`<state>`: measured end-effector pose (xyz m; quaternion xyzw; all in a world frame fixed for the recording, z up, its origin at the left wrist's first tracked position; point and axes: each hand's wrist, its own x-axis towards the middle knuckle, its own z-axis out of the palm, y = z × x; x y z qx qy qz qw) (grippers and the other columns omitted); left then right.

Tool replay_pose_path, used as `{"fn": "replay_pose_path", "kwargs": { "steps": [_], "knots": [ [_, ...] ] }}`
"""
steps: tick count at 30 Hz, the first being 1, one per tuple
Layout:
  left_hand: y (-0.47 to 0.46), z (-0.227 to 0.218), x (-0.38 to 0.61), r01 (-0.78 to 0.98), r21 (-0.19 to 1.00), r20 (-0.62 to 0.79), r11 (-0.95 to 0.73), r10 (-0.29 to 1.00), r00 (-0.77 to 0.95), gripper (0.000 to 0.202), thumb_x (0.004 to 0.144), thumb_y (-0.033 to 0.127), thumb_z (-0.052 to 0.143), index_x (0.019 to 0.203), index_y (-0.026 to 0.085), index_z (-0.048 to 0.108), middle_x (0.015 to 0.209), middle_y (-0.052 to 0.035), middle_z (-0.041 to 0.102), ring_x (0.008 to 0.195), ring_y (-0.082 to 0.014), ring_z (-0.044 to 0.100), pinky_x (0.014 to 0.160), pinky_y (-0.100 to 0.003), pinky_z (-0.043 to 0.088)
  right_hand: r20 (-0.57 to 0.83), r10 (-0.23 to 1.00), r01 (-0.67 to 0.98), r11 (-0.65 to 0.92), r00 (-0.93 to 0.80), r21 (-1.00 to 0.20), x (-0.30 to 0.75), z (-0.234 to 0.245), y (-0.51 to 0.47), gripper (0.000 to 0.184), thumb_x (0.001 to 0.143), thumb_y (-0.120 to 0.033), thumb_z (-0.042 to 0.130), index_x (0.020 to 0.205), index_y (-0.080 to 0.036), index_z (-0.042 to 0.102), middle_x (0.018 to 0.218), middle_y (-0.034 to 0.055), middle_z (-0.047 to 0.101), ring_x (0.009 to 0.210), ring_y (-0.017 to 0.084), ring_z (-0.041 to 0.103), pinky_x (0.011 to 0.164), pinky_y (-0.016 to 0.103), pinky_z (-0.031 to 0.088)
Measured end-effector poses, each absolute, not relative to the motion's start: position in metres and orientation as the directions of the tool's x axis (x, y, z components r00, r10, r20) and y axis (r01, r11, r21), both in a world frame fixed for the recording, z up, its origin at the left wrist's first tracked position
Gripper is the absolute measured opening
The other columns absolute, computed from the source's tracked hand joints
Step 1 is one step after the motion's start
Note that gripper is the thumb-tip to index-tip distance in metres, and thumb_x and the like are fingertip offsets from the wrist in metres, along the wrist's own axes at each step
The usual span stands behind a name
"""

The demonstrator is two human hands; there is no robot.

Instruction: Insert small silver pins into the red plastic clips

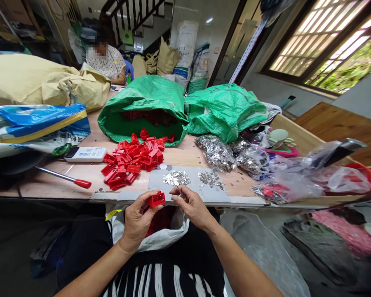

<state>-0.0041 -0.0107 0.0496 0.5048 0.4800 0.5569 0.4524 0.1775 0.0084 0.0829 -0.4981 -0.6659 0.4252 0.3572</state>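
Observation:
My left hand (138, 218) is closed on a small red plastic part (156, 199), held just in front of the table's near edge. My right hand (190, 205) is beside it with fingers pinched together on something too small to make out. Just beyond the hands, small piles of shiny metal pieces (177, 178) lie on a grey sheet (160, 181). A heap of red plastic parts (132, 161) spreads over the wooden table (58, 181) to the left. A white bag (160, 237) with red parts in it sits open in my lap below the hands.
Two green sacks (148, 103) (225, 109) lie behind the heap, one spilling red parts. Clear bags of metal pieces (216, 152) sit to the right. A white remote-like device (86, 154) and a red-tipped rod (64, 178) lie left. Another person (106, 62) sits at the far end.

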Motion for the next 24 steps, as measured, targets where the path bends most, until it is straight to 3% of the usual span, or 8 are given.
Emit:
{"fn": "replay_pose_path", "kwargs": {
  "steps": [6,12,15,20,24],
  "knots": [
    [-0.012,0.051,-0.002,-0.03,0.99,0.137,-0.139,0.989,-0.055,0.032,0.067,0.02,0.075,0.098,0.027,0.071,0.105,-0.004,0.072,0.1,-0.0258,0.066,0.095,-0.038,0.048,0.032,0.968,0.313,0.111,-0.247,-0.943,0.167,0.076,0.009,0.016,0.082,-0.033,0.059,0.082,-0.019,0.052,0.076,-0.0026,0.054,0.068,0.011,0.048,0.063,0.022,0.04],
    [-0.015,0.052,-0.003,0.121,0.958,0.257,-0.26,0.966,0.039,0.03,0.071,0.019,0.071,0.1,0.028,0.071,0.104,-0.0035,0.073,0.096,-0.0244,0.067,0.089,-0.035,0.05,-0.02,0.951,0.179,0.038,-0.308,-0.983,0.164,0.07,0.012,0.02,0.077,-0.032,0.062,0.078,-0.021,0.045,0.072,-0.0047,0.047,0.064,0.01,0.043,0.058,0.021,0.038],
    [-0.016,0.047,-0.002,0.159,0.953,0.25,-0.259,0.965,0.076,0.03,0.074,0.022,0.069,0.103,0.027,0.069,0.104,-0.0036,0.073,0.094,-0.0232,0.067,0.087,-0.033,0.05,-0.04,0.952,0.182,0.017,-0.304,-0.983,0.165,0.064,0.01,0.021,0.076,-0.03,0.062,0.076,-0.021,0.043,0.07,-0.0057,0.043,0.062,0.009,0.04,0.057,0.02,0.036],
    [-0.008,0.039,-0.002,0.13,0.981,0.132,-0.144,0.987,0.097,0.028,0.077,0.027,0.066,0.105,0.026,0.064,0.102,-0.0037,0.071,0.093,-0.0217,0.066,0.087,-0.031,0.048,-0.063,0.968,0.311,0.016,-0.242,-0.95,0.18,0.061,0.008,0.016,0.079,-0.029,0.06,0.084,-0.02,0.048,0.075,-0.0035,0.052,0.067,0.011,0.047,0.062,0.022,0.039],
    [0.004,0.039,-0.008,0.197,0.97,0.131,-0.14,0.99,0.059,0.027,0.079,0.029,0.063,0.105,0.024,0.062,0.099,-0.0033,0.069,0.089,-0.0198,0.065,0.084,-0.03,0.047,0.074,0.993,0.635,0.117,-0.094,-0.763,0.211,0.064,0.019,0.004,0.085,-0.023,0.051,0.086,-0.02,0.054,0.083,0.0005,0.059,0.077,0.015,0.052,0.071,0.027,0.039]
  ]
}}
